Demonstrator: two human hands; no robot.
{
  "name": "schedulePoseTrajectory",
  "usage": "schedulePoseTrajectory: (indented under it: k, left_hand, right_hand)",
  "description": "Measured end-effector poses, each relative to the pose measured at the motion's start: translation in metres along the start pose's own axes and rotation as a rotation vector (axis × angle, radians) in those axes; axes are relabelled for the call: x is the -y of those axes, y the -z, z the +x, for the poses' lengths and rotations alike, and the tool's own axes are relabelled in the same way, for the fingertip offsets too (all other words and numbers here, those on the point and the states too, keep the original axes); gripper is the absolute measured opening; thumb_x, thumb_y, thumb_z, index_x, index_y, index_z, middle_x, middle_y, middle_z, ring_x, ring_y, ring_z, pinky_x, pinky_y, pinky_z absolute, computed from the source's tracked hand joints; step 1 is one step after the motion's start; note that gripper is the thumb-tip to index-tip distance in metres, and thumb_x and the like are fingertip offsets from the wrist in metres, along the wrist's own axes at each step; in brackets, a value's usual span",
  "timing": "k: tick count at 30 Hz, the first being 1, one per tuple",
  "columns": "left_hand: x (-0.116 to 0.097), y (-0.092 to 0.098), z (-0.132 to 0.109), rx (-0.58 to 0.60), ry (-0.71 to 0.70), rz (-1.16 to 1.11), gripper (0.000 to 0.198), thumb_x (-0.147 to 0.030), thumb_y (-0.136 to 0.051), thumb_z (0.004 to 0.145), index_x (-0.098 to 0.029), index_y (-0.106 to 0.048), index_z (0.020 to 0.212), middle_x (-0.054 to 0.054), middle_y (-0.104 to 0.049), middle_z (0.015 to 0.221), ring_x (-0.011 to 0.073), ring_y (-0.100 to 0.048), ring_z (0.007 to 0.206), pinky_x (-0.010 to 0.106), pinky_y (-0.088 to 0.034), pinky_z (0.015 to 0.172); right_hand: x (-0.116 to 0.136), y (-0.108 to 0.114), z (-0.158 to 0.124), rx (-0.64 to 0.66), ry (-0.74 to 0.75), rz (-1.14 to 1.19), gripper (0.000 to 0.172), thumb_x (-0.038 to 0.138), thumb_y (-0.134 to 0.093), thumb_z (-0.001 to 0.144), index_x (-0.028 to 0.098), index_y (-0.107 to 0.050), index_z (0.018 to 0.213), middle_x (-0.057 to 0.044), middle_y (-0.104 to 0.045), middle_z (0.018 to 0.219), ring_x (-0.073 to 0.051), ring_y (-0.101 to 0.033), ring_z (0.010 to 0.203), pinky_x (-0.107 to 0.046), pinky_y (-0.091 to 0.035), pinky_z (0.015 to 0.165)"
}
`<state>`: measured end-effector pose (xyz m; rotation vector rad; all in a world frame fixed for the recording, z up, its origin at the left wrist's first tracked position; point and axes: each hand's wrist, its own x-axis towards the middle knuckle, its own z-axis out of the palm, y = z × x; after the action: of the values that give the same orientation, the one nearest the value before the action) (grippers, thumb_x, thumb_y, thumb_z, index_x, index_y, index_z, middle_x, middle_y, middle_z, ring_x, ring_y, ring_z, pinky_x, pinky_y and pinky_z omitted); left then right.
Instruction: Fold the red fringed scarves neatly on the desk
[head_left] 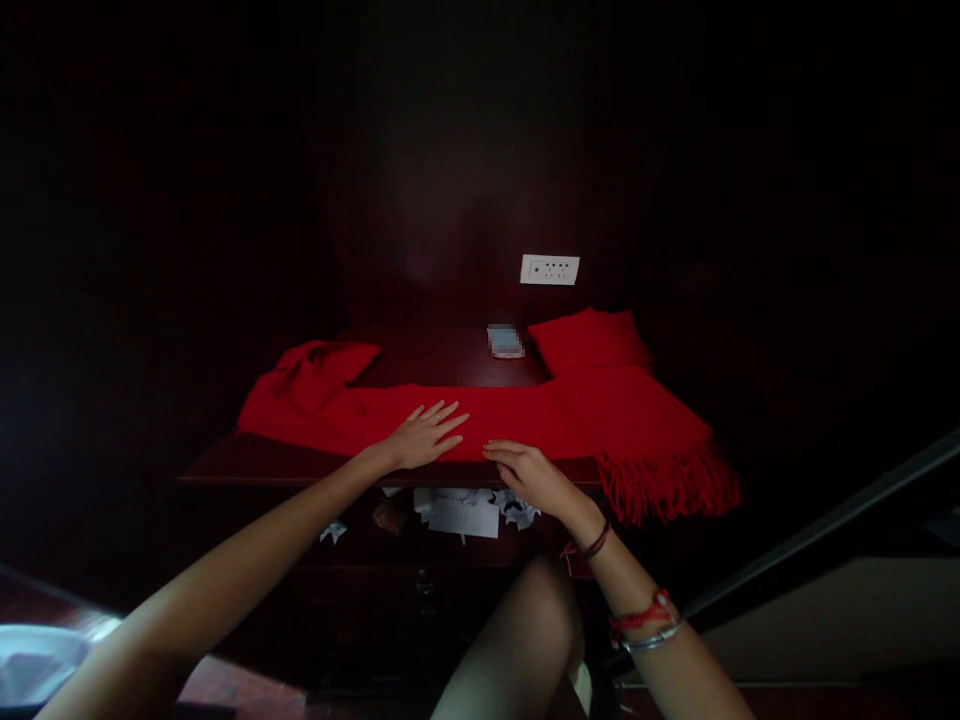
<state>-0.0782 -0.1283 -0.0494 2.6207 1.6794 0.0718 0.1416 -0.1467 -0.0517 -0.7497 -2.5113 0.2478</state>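
**Red scarf (517, 410) across the surface (285, 459)**

The scarf stretches left to right under the left hand (427, 437), which lies open and flat on its middle, fingers spread. The right hand (525, 472) is just to the right, fingertips at the scarf's near edge; whether it grips the cloth cannot be told. The scarf is rumpled at the left; at the right, its fringe (671, 485) hangs over the surface's near edge.

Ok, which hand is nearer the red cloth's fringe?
Right. The right hand is at the front edge of the red cloth, left of the fringe; the left hand lies on the cloth, farther left.
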Motion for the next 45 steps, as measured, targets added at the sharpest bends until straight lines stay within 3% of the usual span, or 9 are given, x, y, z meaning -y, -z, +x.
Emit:
schedulePoseTrajectory:
  k: [5, 8, 11, 19, 24, 29, 36, 40, 45]
  left_hand:
    - [0.0, 0.001, 0.002, 0.026, 0.051, 0.009, 0.054, -0.053, -0.022, 0.083, -0.03, -0.018, 0.131, 0.004, -0.014, 0.138, 0.0236, -0.01, 0.126, 0.043, -0.012, 0.098]
    - [0.003, 0.005, 0.001, 0.063, 0.066, -0.015, 0.058, -0.056, -0.023, 0.081, -0.028, -0.016, 0.131, 0.006, -0.014, 0.138, 0.0252, -0.009, 0.125, 0.045, -0.013, 0.098]
    - [0.018, 0.008, -0.003, 0.082, 0.082, -0.042, 0.058, -0.056, -0.023, 0.081, -0.028, -0.016, 0.131, 0.006, -0.013, 0.138, 0.0258, -0.007, 0.125, 0.046, -0.012, 0.097]
    - [0.05, 0.018, -0.012, 0.039, 0.111, -0.013, 0.05, -0.045, -0.028, 0.083, -0.025, -0.026, 0.129, 0.009, -0.014, 0.138, 0.0258, -0.012, 0.125, 0.045, -0.018, 0.096]
    - [0.06, 0.039, 0.031, -0.048, 0.077, -0.011, 0.058, -0.047, -0.039, 0.077, -0.015, -0.033, 0.126, 0.013, -0.022, 0.136, 0.0252, -0.016, 0.123, 0.037, -0.018, 0.097]
    - [0.066, 0.053, 0.083, 0.23, 0.099, -0.212, 0.054, -0.04, -0.054, 0.064, -0.01, -0.049, 0.108, 0.01, -0.055, 0.103, 0.0215, -0.049, 0.091, 0.026, -0.036, 0.076]
    - [0.063, 0.062, 0.1, 0.361, 0.033, -0.363, 0.031, -0.029, -0.059, 0.055, -0.016, -0.054, 0.083, -0.002, -0.056, 0.074, 0.0129, -0.049, 0.068, 0.02, -0.037, 0.058]
    - [0.069, 0.065, 0.106, 0.441, 0.04, -0.356, 0.038, -0.019, -0.064, 0.044, -0.016, -0.054, 0.08, -0.002, -0.056, 0.072, 0.0135, -0.048, 0.066, 0.021, -0.037, 0.057]
    - [0.07, 0.064, 0.112, 0.333, 0.018, -0.33, 0.033, -0.018, -0.063, 0.043, -0.015, -0.055, 0.075, -0.003, -0.054, 0.069, 0.0123, -0.046, 0.064, 0.02, -0.035, 0.057]
  right_hand:
    - [0.002, 0.003, 0.032, -0.055, -0.172, -0.126, 0.04, 0.027, -0.036, 0.082, 0.014, -0.043, 0.12, -0.009, -0.044, 0.123, -0.019, -0.033, 0.117, -0.039, -0.023, 0.099]
    - [-0.003, -0.003, 0.045, 0.104, -0.314, -0.2, 0.053, 0.043, -0.034, 0.082, 0.017, -0.031, 0.128, -0.009, -0.029, 0.133, -0.025, -0.018, 0.124, -0.051, -0.015, 0.097]
    - [-0.011, -0.011, 0.045, 0.222, -0.368, -0.244, 0.055, 0.051, -0.024, 0.082, 0.021, -0.028, 0.129, -0.006, -0.025, 0.135, -0.027, -0.016, 0.124, -0.055, -0.01, 0.096]
    - [-0.015, -0.014, 0.039, 0.198, -0.348, -0.286, 0.057, 0.053, -0.02, 0.082, 0.022, -0.028, 0.129, -0.005, -0.027, 0.135, -0.026, -0.018, 0.124, -0.053, -0.011, 0.097]
    - [-0.014, -0.014, 0.039, 0.166, -0.349, -0.277, 0.054, 0.051, -0.023, 0.082, 0.022, -0.031, 0.128, -0.005, -0.028, 0.134, -0.027, -0.019, 0.123, -0.053, -0.012, 0.096]
    - [-0.015, -0.016, 0.036, 0.069, -0.348, -0.266, 0.051, 0.048, -0.031, 0.082, 0.019, -0.038, 0.124, -0.008, -0.036, 0.13, -0.025, -0.026, 0.12, -0.05, -0.016, 0.096]
    - [-0.011, -0.013, 0.034, -0.14, -0.161, -0.223, 0.037, 0.031, -0.044, 0.08, 0.015, -0.049, 0.114, -0.009, -0.05, 0.118, -0.019, -0.036, 0.114, -0.04, -0.02, 0.098]
    - [-0.008, -0.011, 0.032, -0.083, 0.041, -0.143, 0.028, 0.023, -0.043, 0.082, 0.02, -0.055, 0.107, -0.005, -0.054, 0.113, -0.014, -0.044, 0.108, -0.033, -0.027, 0.097]
    - [-0.009, -0.01, 0.032, 0.026, 0.154, -0.092, 0.027, 0.019, -0.042, 0.082, 0.024, -0.057, 0.104, -0.001, -0.054, 0.113, -0.014, -0.043, 0.109, -0.033, -0.032, 0.093]
